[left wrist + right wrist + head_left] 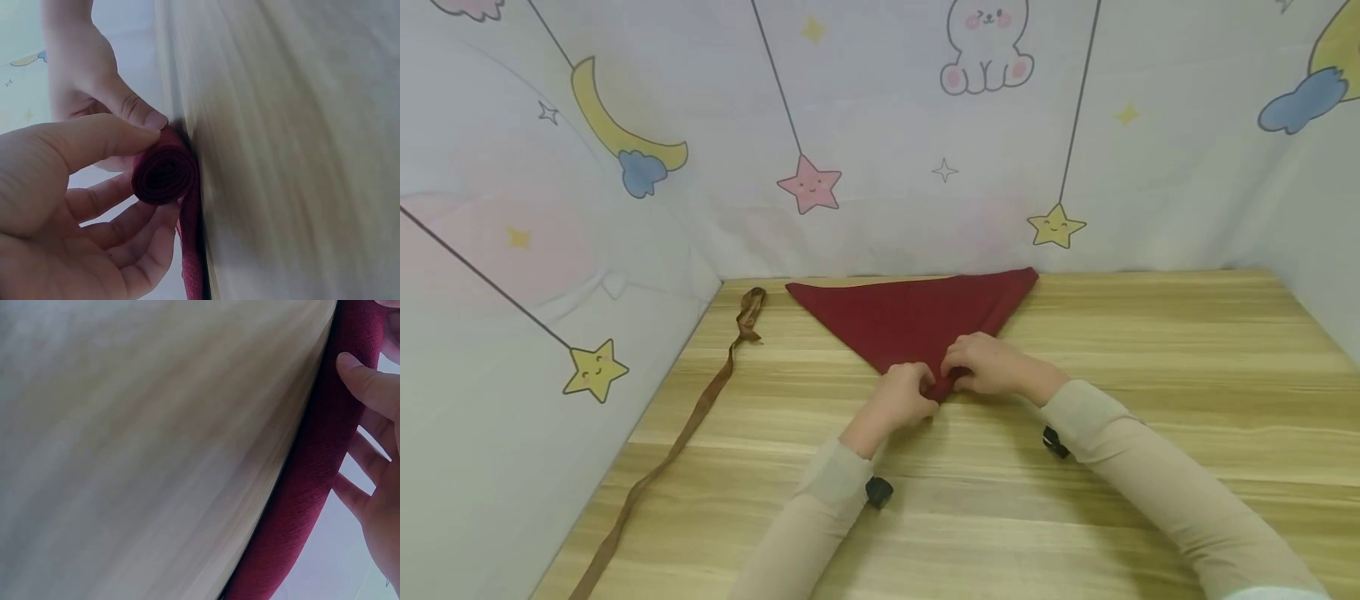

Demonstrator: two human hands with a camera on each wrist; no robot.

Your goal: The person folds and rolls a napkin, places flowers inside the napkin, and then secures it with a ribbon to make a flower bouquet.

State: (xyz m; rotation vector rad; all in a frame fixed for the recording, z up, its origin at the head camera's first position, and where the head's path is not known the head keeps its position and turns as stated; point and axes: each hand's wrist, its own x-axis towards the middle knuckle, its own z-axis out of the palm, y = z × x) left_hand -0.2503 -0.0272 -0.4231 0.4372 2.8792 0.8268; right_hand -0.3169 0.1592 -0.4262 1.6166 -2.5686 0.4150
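A dark red cloth (895, 321) lies on the table as a triangle, its wide side along the back and its point toward me. Its right edge is rolled up. My left hand (898, 400) grips the near end of that roll, the thumb over the top and the fingers curled underneath. In the left wrist view the spiral end (164, 175) of the roll faces the camera. A little farther up the same roll is my right hand (988, 364), pinching it; in the right wrist view the thumb presses on the roll (294, 500) with the fingers behind.
A long brown ribbon (700, 408) runs down the left side of the wood-grain table (1187, 483), bunched at its far end. White cloth walls (880, 125) printed with stars and moons stand at the back and both sides. Dark wrist devices (878, 492) sit under both sleeves.
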